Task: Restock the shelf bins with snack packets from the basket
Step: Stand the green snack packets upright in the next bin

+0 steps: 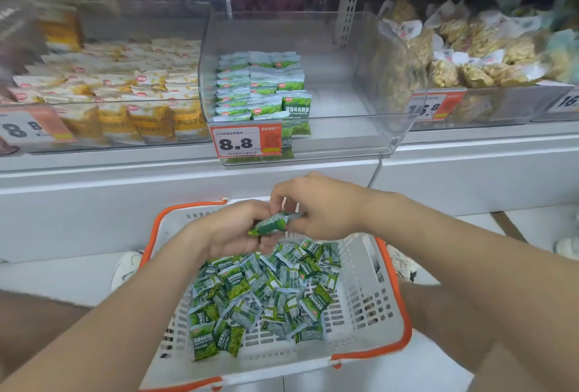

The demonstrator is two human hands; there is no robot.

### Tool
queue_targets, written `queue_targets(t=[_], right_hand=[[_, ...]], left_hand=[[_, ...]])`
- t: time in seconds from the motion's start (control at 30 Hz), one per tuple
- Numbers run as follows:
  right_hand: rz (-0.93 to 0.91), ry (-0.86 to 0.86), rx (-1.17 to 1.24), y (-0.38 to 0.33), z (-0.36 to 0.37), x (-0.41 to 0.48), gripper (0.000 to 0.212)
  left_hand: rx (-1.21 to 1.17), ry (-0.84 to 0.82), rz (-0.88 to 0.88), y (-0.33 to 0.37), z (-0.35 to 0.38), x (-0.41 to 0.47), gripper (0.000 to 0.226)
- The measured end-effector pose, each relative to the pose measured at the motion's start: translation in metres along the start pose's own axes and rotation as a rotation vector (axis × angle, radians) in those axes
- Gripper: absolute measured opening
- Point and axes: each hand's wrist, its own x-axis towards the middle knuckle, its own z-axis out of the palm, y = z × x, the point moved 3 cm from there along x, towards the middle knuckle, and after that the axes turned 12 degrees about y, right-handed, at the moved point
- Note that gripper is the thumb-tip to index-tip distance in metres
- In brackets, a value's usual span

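A white basket (pixel 369 307) with an orange rim sits low in front of me, holding several loose green snack packets (pixel 263 294). Above its far end my left hand (pixel 238 229) and my right hand (pixel 316 207) meet. Both pinch a small stack of green packets (pixel 271 223) between them. On the shelf above stands a clear plastic bin (pixel 344 103). Its left side holds neat rows of the same green packets (pixel 260 88), and its right side is bare.
A bin of yellow packets (pixel 125 91) stands to the left, and a bin of bagged pale snacks (pixel 463 59) to the right. An orange 8.8 price tag (pixel 244 141) hangs on the middle bin's front. White shoes (pixel 125 266) stand on the floor beside the basket.
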Motion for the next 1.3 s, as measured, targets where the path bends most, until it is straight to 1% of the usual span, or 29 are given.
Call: queue_targets(t=[0.07, 0.1, 0.17, 0.2, 0.27, 0.3, 0.43, 0.53, 0.63, 0.67, 0.7, 0.77, 0.8, 0.87, 0.93, 0.97, 1.0, 1.03, 1.07, 1.13, 1.2, 1.3], right_hand=[[0.028, 0.031, 0.053, -0.001, -0.013, -0.002, 0.014], [0.042, 0.052, 0.053, -0.001, -0.019, -0.002, 0.007], [0.098, 0.107, 0.008, 0.002, -0.03, -0.002, 0.023], [0.137, 0.122, -0.003, 0.005, -0.034, -0.001, 0.028], [0.204, 0.131, 0.029, 0.01, -0.039, -0.003, 0.028], [0.224, 0.126, 0.055, 0.011, -0.041, -0.004, 0.027], [0.27, 0.16, 0.13, 0.012, -0.045, -0.004, 0.022], [0.227, 0.241, 0.086, 0.008, -0.054, -0.005, 0.016], [0.216, 0.304, 0.059, 0.005, -0.066, -0.005, 0.019], [0.207, 0.335, 0.022, 0.004, -0.071, -0.005, 0.019], [0.195, 0.373, -0.02, 0.002, -0.078, -0.004, 0.019], [0.175, 0.465, -0.037, -0.002, -0.098, -0.002, 0.017], [0.175, 0.527, -0.005, -0.003, -0.109, -0.001, 0.013], [0.198, 0.68, 0.144, -0.002, -0.129, 0.002, 0.008], [0.242, 0.807, 0.376, 0.004, -0.14, 0.009, 0.004], [0.275, 0.845, 0.436, 0.009, -0.142, 0.014, 0.004], [0.305, 0.855, 0.425, 0.015, -0.142, 0.02, 0.005], [0.326, 0.83, 0.35, 0.022, -0.141, 0.027, 0.008], [0.344, 0.776, 0.248, 0.029, -0.138, 0.035, 0.014], [0.366, 0.61, 0.065, 0.043, -0.131, 0.051, 0.033], [0.357, 0.461, 0.0, 0.052, -0.123, 0.067, 0.047], [0.368, 0.307, -0.021, 0.061, -0.117, 0.083, 0.049]], left_hand=[[0.029, 0.045, 0.049, 0.008, 0.0, -0.003, 0.024], [0.087, 0.093, 0.116, 0.012, -0.001, -0.003, 0.029], [0.191, 0.143, 0.268, 0.021, -0.001, -0.006, 0.038], [0.211, 0.124, 0.32, 0.024, -0.002, -0.007, 0.043], [0.209, 0.045, 0.379, 0.026, -0.002, -0.01, 0.05], [0.21, 0.037, 0.4, 0.027, -0.002, -0.011, 0.051], [0.17, 0.149, 0.454, 0.029, -0.001, -0.01, 0.042], [0.164, 0.197, 0.475, 0.033, 0.005, -0.012, 0.037], [0.26, 0.274, 0.587, 0.048, 0.017, -0.019, 0.023], [0.35, 0.349, 0.653, 0.055, 0.021, -0.023, 0.018], [0.473, 0.473, 0.725, 0.061, 0.024, -0.026, 0.024], [0.717, 0.775, 0.857, 0.07, 0.027, -0.036, 0.043], [0.768, 0.883, 0.946, 0.075, 0.03, -0.043, 0.042], [0.797, 1.012, 1.166, 0.087, 0.036, -0.056, 0.027], [0.891, 1.132, 1.401, 0.098, 0.04, -0.066, 0.015], [0.957, 1.169, 1.495, 0.103, 0.04, -0.069, 0.013], [1.021, 1.175, 1.547, 0.107, 0.039, -0.07, 0.012], [1.091, 1.167, 1.549, 0.11, 0.036, -0.069, 0.008], [1.155, 1.156, 1.509, 0.111, 0.032, -0.065, 0.006], [1.245, 1.13, 1.381, 0.109, 0.026, -0.057, 0.02], [1.272, 1.091, 1.312, 0.102, 0.021, -0.049, 0.03], [1.315, 1.066, 1.285, 0.095, 0.016, -0.043, 0.042]])
